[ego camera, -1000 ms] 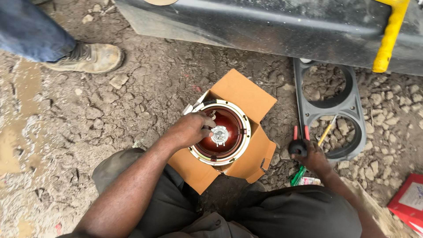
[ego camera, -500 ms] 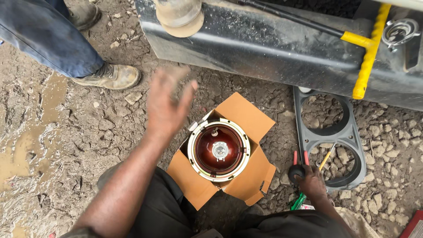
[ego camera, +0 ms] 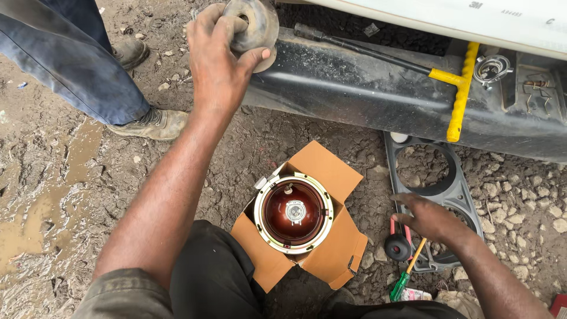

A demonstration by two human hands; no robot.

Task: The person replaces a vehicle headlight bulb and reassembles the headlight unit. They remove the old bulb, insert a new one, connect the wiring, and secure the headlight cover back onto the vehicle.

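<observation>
**Muddy ground beside a dark bumper**

Wet, stony ground (ego camera: 71,195) fills most of the view, with a puddle of brown water toward its left edge and loose gravel toward the right. Along the top runs a dark vehicle bumper (ego camera: 354,82), and a black rod with a yellow handle (ego camera: 458,106) lies against it.

The left hand (ego camera: 218,56) is raised to the bumper's upper left part and closes around a round, dusty grey lamp unit (ego camera: 254,23), fingers wrapped over its front and thumb pressed to its rim.

Below, near the middle of the ground, an opened cardboard box (ego camera: 331,254) holds a round headlamp (ego camera: 293,212) with a reddish reflector and a pale metal ring, lying face up.

The right hand (ego camera: 434,218) hovers with fingers loosely spread, gripping nothing, just over a grey twin-ring bezel (ego camera: 460,192) that lies flat on the gravel. Beside it lie red-handled pliers (ego camera: 394,230), a black round knob (ego camera: 397,247) and a green-and-yellow screwdriver (ego camera: 406,277).

At the upper left stands another person's leg in blue trousers (ego camera: 77,65), with a muddy boot (ego camera: 156,124).
</observation>
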